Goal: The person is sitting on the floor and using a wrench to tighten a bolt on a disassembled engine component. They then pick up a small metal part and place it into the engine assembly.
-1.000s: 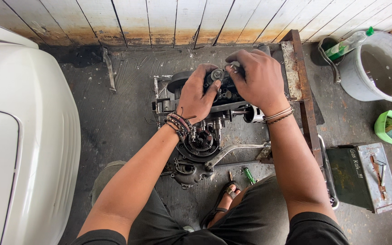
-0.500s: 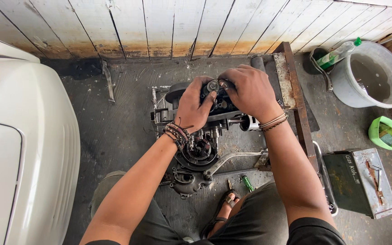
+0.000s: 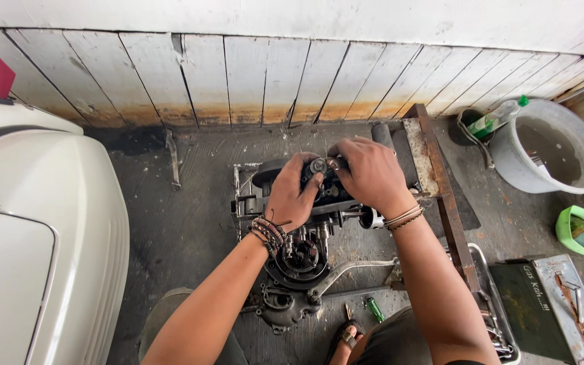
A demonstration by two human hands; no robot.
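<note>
A dark, greasy small engine (image 3: 302, 260) lies on the grey floor in front of me. My left hand (image 3: 294, 196) grips its upper end, thumb against a small round metal part (image 3: 318, 165) at the top. My right hand (image 3: 371, 174) is closed over the same top end from the right, fingertips meeting the left hand at that part. Both wrists wear bracelets. A silver kick lever (image 3: 346, 272) sticks out of the engine's lower right. What lies under my palms is hidden.
A white scooter body (image 3: 28, 236) fills the left. A rusty metal frame (image 3: 441, 196) runs down the right of the engine. Far right stand a grey bucket (image 3: 555, 155) with a bottle, a green tub (image 3: 582, 233) and an open metal toolbox (image 3: 555, 304). A green-handled tool (image 3: 374, 309) lies near my foot.
The view has shifted, so everything sits lower and more to the right in frame. Both hands stay closed on the top of the engine, fingers shifting slightly at the round part.
</note>
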